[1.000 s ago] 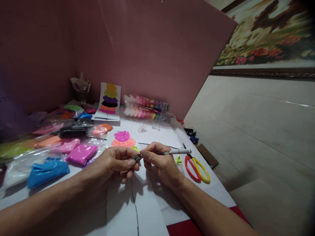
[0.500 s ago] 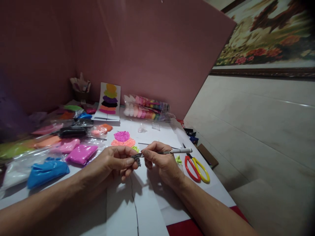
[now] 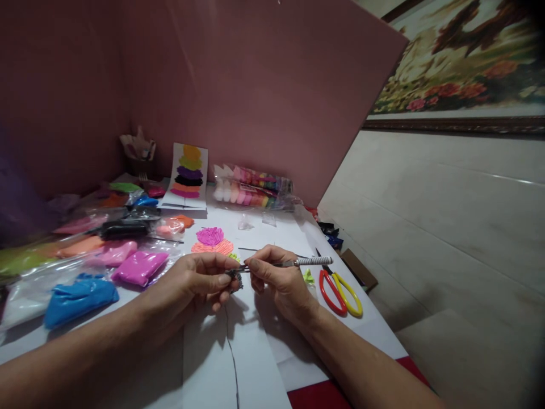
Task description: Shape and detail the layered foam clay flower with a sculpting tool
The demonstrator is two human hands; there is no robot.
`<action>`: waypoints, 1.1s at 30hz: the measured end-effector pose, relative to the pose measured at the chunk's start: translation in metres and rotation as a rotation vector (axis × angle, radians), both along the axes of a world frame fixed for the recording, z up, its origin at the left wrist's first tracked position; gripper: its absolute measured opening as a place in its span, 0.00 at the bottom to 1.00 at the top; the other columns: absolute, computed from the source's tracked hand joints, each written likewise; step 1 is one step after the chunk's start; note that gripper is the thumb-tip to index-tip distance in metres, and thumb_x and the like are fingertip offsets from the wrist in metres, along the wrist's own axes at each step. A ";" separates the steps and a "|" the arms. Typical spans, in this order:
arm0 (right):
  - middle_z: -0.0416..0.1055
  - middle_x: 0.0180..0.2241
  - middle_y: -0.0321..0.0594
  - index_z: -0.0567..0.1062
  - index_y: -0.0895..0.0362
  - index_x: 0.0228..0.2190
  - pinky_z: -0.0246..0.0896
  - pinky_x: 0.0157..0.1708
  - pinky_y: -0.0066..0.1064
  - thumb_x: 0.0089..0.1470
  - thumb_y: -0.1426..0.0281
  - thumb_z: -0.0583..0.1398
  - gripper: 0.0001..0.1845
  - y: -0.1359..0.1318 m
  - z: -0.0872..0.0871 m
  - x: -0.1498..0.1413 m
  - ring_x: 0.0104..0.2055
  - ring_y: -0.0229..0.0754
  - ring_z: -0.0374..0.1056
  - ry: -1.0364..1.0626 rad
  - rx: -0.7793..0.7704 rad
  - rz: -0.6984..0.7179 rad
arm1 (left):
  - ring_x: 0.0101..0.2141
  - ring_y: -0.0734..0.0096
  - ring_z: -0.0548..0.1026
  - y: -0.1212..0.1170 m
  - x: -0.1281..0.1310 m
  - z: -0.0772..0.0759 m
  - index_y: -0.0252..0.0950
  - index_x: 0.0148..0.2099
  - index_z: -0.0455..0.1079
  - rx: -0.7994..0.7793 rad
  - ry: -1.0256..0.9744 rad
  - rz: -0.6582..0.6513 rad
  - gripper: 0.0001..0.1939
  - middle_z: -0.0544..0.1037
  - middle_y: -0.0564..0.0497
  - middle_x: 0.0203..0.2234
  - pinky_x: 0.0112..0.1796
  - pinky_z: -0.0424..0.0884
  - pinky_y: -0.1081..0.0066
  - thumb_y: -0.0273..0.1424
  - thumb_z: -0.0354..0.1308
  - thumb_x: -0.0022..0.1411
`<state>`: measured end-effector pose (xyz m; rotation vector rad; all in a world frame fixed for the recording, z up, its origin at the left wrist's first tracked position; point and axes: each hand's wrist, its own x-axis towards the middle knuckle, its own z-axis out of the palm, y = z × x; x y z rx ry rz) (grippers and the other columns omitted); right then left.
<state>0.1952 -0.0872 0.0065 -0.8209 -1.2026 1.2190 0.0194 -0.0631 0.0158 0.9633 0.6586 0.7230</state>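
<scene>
Tabletop — hands tight on tool, dark piece

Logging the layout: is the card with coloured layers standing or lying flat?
Standing, tilted back: the card faces the camera, its top overlapping the pinkish panel behind. What supports it cannot be seen.

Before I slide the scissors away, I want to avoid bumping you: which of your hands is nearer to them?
Right. The right hand, holding a striped-handled tool, is just left of the scissors; the left hand, pinching a small dark piece, is farther left.
</scene>
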 end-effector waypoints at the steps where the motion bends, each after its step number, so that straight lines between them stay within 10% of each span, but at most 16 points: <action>1: 0.66 0.15 0.31 0.74 0.58 0.21 0.51 0.18 0.26 0.45 0.67 0.67 0.10 0.000 0.000 0.000 0.17 0.32 0.58 -0.019 0.006 0.008 | 0.20 0.79 0.71 0.000 0.000 0.000 0.31 0.35 0.74 0.012 0.005 -0.006 0.06 0.77 0.50 0.24 0.19 0.66 0.81 0.21 0.63 0.52; 33: 0.67 0.16 0.31 0.70 0.57 0.20 0.51 0.17 0.26 0.44 0.64 0.67 0.14 -0.004 0.005 -0.007 0.16 0.31 0.57 -0.129 0.009 -0.047 | 0.12 0.78 0.65 -0.001 0.003 0.004 0.35 0.24 0.69 0.328 0.293 0.003 0.12 0.69 0.57 0.11 0.16 0.57 0.78 0.37 0.62 0.54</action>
